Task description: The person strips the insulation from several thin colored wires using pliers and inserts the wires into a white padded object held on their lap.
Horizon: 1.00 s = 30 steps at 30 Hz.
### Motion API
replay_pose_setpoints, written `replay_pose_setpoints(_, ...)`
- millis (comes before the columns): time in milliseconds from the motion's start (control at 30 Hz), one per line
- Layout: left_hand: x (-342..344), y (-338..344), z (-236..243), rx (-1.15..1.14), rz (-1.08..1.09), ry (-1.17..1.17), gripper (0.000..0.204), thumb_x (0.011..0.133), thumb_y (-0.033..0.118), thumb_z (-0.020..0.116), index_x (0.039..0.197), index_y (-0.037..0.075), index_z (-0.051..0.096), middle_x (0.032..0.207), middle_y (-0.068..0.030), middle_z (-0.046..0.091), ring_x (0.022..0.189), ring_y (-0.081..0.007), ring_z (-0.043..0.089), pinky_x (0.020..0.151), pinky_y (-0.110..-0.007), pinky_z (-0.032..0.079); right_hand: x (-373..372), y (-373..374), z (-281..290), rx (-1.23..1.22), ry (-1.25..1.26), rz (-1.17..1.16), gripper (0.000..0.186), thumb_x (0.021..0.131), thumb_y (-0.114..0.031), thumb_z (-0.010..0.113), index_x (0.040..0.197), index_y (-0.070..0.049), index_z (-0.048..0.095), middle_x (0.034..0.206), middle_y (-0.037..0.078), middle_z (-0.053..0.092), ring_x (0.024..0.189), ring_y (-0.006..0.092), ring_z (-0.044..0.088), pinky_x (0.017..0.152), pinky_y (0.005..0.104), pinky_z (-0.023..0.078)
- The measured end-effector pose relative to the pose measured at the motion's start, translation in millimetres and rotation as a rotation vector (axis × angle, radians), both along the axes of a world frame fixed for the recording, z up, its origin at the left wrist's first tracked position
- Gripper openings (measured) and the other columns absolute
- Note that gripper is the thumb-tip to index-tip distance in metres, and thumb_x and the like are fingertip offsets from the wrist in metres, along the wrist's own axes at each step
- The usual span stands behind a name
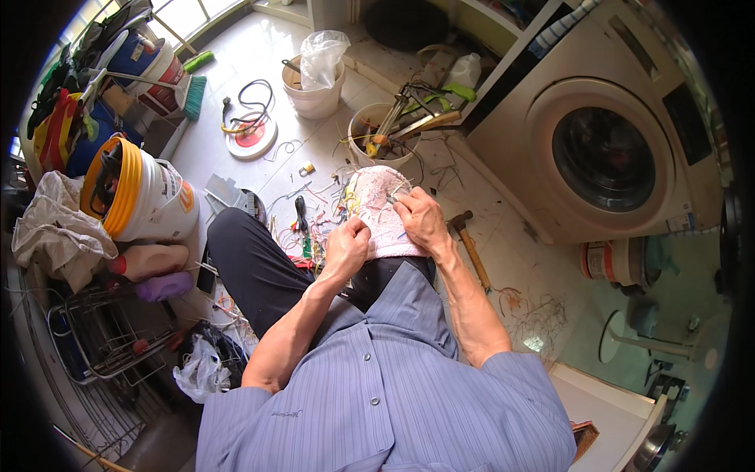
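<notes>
Taking the pink cloth [376, 216] over the knee as the centre of our clock, we see the right hand [422, 220] at about two o'clock, its fingers closed round a small grey piece [392, 200], metallic in look, just above the cloth. The left hand [348, 248], at about eight, is curled tight, thumb against forefinger; we cannot tell whether a thin strand is pinched there. A sudden pull could let the small grey piece slip, jabbing a bare fingertip, since we see no gloves. The cloth looks merely draped, so a shift of the knee might slide it off and spill its loose bits. Anything dropped towards nine o'clock could vanish among the tangled wires [318, 206] round the black-handled tool [301, 214]. A foot might catch the hammer [472, 253] at four, while handles jutting from the tool bucket [397, 160] at twelve could snag a reaching sleeve or wrist.
</notes>
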<state>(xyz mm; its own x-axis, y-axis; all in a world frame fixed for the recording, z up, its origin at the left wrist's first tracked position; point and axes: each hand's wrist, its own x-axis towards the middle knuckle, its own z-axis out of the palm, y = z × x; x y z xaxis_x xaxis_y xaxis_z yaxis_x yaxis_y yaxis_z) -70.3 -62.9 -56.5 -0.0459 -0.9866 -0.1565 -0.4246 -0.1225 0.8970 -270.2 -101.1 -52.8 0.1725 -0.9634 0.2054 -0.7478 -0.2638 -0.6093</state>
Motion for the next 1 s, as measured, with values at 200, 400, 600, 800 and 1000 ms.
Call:
replay_pose_setpoints(200,14,17,9,0.045,0.014,0.072,0.019,0.086,0.015,0.061,0.082,-0.004,0.066,0.068,-0.0100,0.061,0.065,-0.0173,0.058,0.061,-0.034,0.046,-1,1,0,0.009,0.008,-0.009,0.012,0.089,-0.016,0.065,0.091,-0.006,0.071,0.086,0.014,0.061,0.082,0.0331,0.062,0.073,0.0408,0.051)
replay_pose_setpoints(400,23,31,23,0.059,0.020,0.086,0.019,0.086,0.015,0.061,0.082,-0.004,0.065,0.070,-0.0091,0.061,0.066,-0.0172,0.058,0.063,-0.033,0.046,1,3,3,-0.005,-0.026,-0.010,0.015,0.088,-0.016,0.066,0.097,-0.006,0.073,0.087,0.014,0.062,0.083,0.0327,0.063,0.074,0.0399,0.051)
replay_pose_setpoints(600,24,41,28,0.113,0.042,0.132,0.019,0.086,0.014,0.060,0.082,-0.004,0.065,0.068,-0.0103,0.061,0.066,-0.0160,0.058,0.062,-0.033,0.046,1,3,-3,-0.066,0.045,0.005,0.016,0.088,-0.016,0.066,0.098,-0.005,0.073,0.087,0.013,0.062,0.082,0.0324,0.063,0.073,0.0394,0.052)
replay_pose_setpoints(800,35,54,40,0.158,0.041,0.139,0.020,0.087,0.015,0.062,0.082,-0.004,0.065,0.070,-0.0062,0.061,0.067,-0.0124,0.055,0.063,-0.030,0.044,2,4,-3,-0.059,0.031,-0.012,0.017,0.088,-0.016,0.066,0.100,-0.007,0.073,0.087,0.013,0.062,0.082,0.0325,0.063,0.073,0.0398,0.052)
replay_pose_setpoints(1000,38,61,43,0.110,0.057,0.108,0.019,0.088,0.015,0.063,0.083,-0.003,0.065,0.070,-0.0067,0.061,0.066,-0.0124,0.055,0.062,-0.030,0.044,3,6,0,-0.051,0.027,-0.011,0.018,0.088,-0.017,0.066,0.102,-0.007,0.073,0.088,0.013,0.063,0.082,0.0326,0.063,0.074,0.0400,0.052)
